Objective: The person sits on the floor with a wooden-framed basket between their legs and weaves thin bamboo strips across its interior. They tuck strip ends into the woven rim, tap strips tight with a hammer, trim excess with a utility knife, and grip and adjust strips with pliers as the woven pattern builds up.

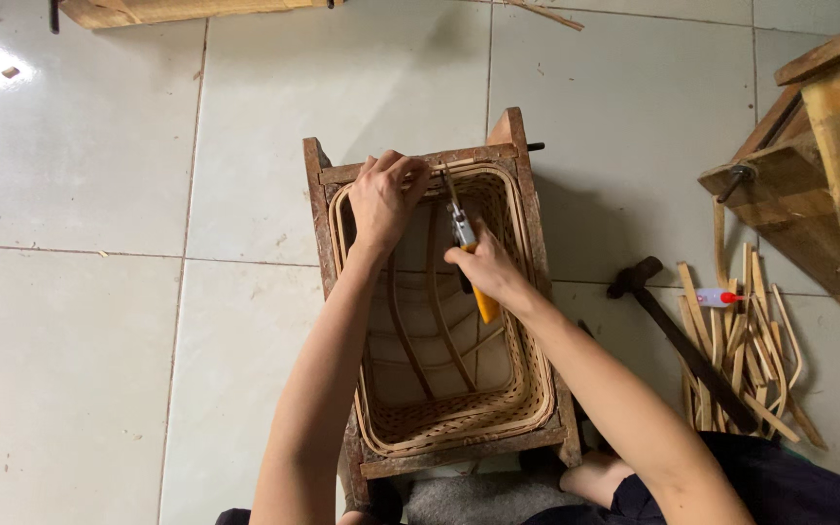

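Note:
A rectangular woven bamboo basket (527,389) sits inside a worn wooden frame (319,209) on the tiled floor. My left hand (386,194) grips the basket's far rim at the top left corner, fingers curled over the strip there. My right hand (483,267) holds yellow-handled pliers (462,226), their metal jaws pointing up at the far rim just right of my left hand. Curved bamboo ribs run along the basket's inside.
A hammer (678,335) lies on a heap of cut bamboo strips (746,355) to the right, with a small white bottle with a red cap (717,297) on top. A wooden bench structure (819,156) stands at the upper right. A wooden plank (177,10) lies at the top edge.

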